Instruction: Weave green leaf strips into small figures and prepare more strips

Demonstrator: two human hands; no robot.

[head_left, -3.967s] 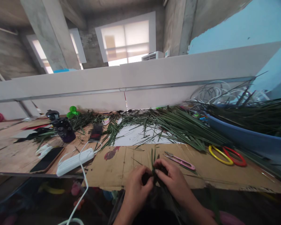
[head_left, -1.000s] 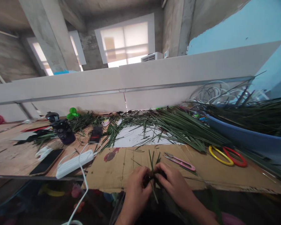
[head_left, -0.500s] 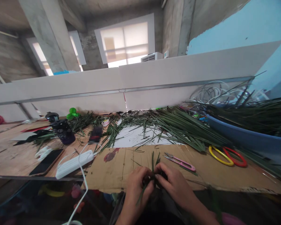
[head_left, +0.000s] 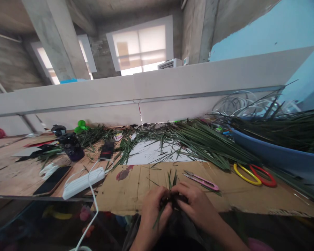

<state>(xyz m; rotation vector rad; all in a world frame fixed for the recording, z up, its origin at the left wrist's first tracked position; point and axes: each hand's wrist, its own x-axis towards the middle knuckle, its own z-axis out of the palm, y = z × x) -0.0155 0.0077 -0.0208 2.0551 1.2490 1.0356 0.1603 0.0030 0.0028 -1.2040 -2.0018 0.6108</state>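
Note:
My left hand (head_left: 153, 206) and my right hand (head_left: 195, 205) meet at the near edge of a cardboard sheet (head_left: 136, 184). Both are closed round a small dark bundle of green leaf strips (head_left: 172, 198). Short strip tips stick up above my fingers, and one strip hangs down below my left hand. Pink thread snips (head_left: 201, 180) lie just beyond my right hand.
A large pile of long green leaves (head_left: 199, 139) covers the table behind. Yellow and red scissors (head_left: 253, 173) lie right, before a blue tub (head_left: 272, 153) of leaves. Left are a white power strip (head_left: 82, 181), a phone (head_left: 52, 179) and a dark cup (head_left: 72, 146).
My hands stay together on the bundle, fingers shifting slightly. A leaf strip now hangs down below my left hand, where four seconds ago none showed.

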